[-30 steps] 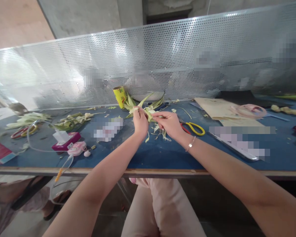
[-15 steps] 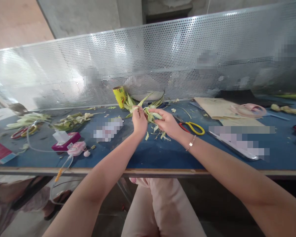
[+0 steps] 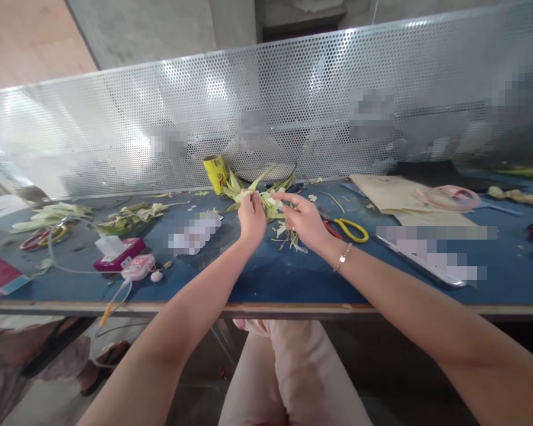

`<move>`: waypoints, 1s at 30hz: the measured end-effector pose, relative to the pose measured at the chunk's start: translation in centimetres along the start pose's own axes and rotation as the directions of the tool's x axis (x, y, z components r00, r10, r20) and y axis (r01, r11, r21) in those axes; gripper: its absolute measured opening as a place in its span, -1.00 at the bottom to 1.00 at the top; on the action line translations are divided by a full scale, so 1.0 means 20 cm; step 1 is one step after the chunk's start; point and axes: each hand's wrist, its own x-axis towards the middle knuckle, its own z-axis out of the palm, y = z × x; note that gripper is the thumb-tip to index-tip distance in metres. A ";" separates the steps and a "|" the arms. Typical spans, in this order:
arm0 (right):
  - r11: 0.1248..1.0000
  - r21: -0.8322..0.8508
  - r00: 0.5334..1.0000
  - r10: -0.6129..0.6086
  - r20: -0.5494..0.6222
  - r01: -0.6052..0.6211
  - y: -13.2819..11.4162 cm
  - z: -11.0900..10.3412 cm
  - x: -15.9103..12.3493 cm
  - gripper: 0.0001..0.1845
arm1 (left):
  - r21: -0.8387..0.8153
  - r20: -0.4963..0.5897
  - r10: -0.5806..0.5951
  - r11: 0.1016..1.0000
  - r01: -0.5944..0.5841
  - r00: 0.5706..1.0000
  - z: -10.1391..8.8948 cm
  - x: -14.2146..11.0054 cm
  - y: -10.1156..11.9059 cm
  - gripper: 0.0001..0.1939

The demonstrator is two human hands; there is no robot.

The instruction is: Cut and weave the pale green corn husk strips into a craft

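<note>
My left hand (image 3: 252,214) is closed round a bunch of pale green corn husk (image 3: 272,206) above the middle of the table. Close on its right, my right hand (image 3: 302,218) has its fingers apart, with the index finger stretched out to the edge of the husk. Whether those fingertips touch it is hard to tell. Below the hands lie thin husk shreds (image 3: 293,239). Scissors with red and yellow handles (image 3: 354,231) rest just right of my right hand. Longer green husk leaves (image 3: 233,180) lie behind my left hand.
A yellow can-like container (image 3: 215,174) leans before the perforated metal screen (image 3: 160,100). Leftward are husk piles (image 3: 131,218), a purple tissue box (image 3: 122,255), a pink device with a cable (image 3: 138,267) and more scissors (image 3: 42,238). Rightward lie brown paper (image 3: 382,198) and a blurred-out flat object (image 3: 426,257).
My right hand pulled a husk strip toward itself half a second ago; now its fingers are spread and that strip no longer shows in them. My left hand keeps its hold, almost still.
</note>
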 end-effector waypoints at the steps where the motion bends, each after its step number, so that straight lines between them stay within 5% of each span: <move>1: 1.000 0.018 1.000 0.000 -0.019 0.001 0.00 0.00 0.00 -0.67 | 0.031 0.013 0.019 0.999 -0.020 1.000 0.00 0.00 0.01 -0.80; 6: 0.996 0.081 0.997 -0.032 -0.067 0.038 0.04 -0.01 0.02 -0.71 | 0.115 0.077 0.001 0.993 -0.010 0.997 -0.01 -0.01 0.05 -0.79; 12: 0.990 0.130 0.996 -0.042 -0.078 0.052 0.06 -0.01 0.03 -0.71 | 0.043 0.134 -0.217 0.976 0.213 0.967 0.00 -0.02 0.07 -0.80; 20: 0.981 0.191 0.993 -0.021 -0.117 0.043 0.01 -0.02 0.04 -0.70 | -0.020 0.164 -0.178 0.983 0.184 0.970 -0.01 -0.02 0.09 -0.85; 30: 0.991 0.135 1.000 0.016 -0.009 -0.014 0.00 -0.03 0.04 -0.58 | -0.039 -0.022 -0.159 0.987 0.158 0.987 -0.01 0.00 0.05 -0.79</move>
